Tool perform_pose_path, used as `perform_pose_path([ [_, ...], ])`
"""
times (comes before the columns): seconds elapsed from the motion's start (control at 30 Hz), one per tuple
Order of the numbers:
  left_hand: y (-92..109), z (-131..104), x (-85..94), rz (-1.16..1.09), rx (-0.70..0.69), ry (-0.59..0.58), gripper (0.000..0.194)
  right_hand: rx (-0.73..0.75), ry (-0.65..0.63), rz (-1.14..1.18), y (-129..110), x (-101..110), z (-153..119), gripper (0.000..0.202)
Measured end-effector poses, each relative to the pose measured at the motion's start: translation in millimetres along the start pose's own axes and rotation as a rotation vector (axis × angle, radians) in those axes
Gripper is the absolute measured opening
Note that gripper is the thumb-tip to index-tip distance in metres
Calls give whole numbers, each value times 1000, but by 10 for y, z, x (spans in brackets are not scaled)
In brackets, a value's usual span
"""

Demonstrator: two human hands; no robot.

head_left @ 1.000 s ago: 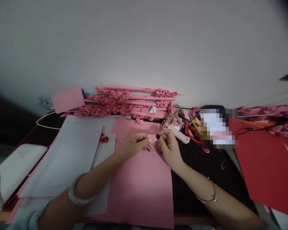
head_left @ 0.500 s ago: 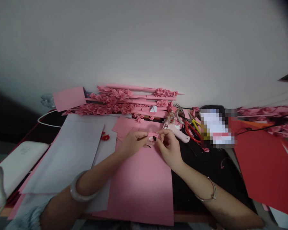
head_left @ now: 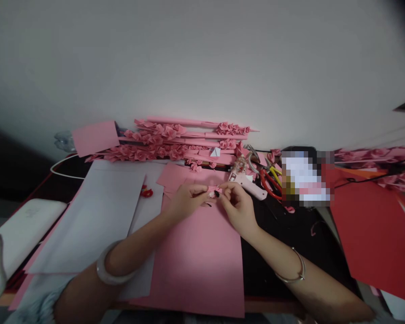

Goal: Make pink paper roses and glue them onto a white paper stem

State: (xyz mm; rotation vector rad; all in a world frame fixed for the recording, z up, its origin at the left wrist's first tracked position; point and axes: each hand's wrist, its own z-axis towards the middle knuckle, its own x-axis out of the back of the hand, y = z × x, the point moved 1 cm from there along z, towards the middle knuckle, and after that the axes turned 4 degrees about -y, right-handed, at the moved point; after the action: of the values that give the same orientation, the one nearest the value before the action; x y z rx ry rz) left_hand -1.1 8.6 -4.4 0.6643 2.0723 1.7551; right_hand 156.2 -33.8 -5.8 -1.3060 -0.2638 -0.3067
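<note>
Between my fingertips is a small piece of folded pink paper (head_left: 215, 189), partly hidden by the thumbs. My left hand (head_left: 187, 200) pinches its left side, and my right hand (head_left: 238, 204) pinches its right side with the thumb and fingers bent together. Both hands are over a large pink paper sheet (head_left: 199, 261) lying on the dark table. Smaller pink pieces lie at that sheet's top left corner. Just beyond my right hand rests a pale pink glue gun (head_left: 251, 185).
Pink paper flowers (head_left: 148, 150) on rolled stems lie along the wall. White sheets (head_left: 97, 216) and a white box-shaped device (head_left: 33, 238) are at left. Pliers with red handles (head_left: 270, 184), a blurred-out phone (head_left: 305, 177) and red paper (head_left: 374, 234) are at right.
Both hands stay on the small folded paper with only slight finger movement. The view has shifted a little; nothing else has visibly moved.
</note>
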Motion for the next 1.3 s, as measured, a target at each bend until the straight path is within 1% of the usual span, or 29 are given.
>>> perform_pose_path([
  [0.13,-3,3,6,8,5,-7,17,-12,-1,14,-17,-2,7,7],
  [0.3,44,-13,-8,-26,48,-40,14,44,-3,-2,-69,15,28,4],
  [0.47,24,-17,-31,-30,83,-78,10,89,12,-16,-93,37,47,7],
  [0.6,-27,-18,-48,-50,91,-89,4,102,-23,22,-89,34,64,10],
  [0.8,-23,-30,-72,-57,95,-73,2,194,-68,31,-112,37,64,12],
  [1.03,3,-59,-78,-52,100,-66,5,339,-33,-84,-147,67,39,12],
  [1.13,8,-68,-77,-65,107,-85,6,338,-46,-72,-152,71,46,12],
  [1.3,-9,-47,-68,-72,122,-94,2,257,-74,-26,-157,78,65,12],
])
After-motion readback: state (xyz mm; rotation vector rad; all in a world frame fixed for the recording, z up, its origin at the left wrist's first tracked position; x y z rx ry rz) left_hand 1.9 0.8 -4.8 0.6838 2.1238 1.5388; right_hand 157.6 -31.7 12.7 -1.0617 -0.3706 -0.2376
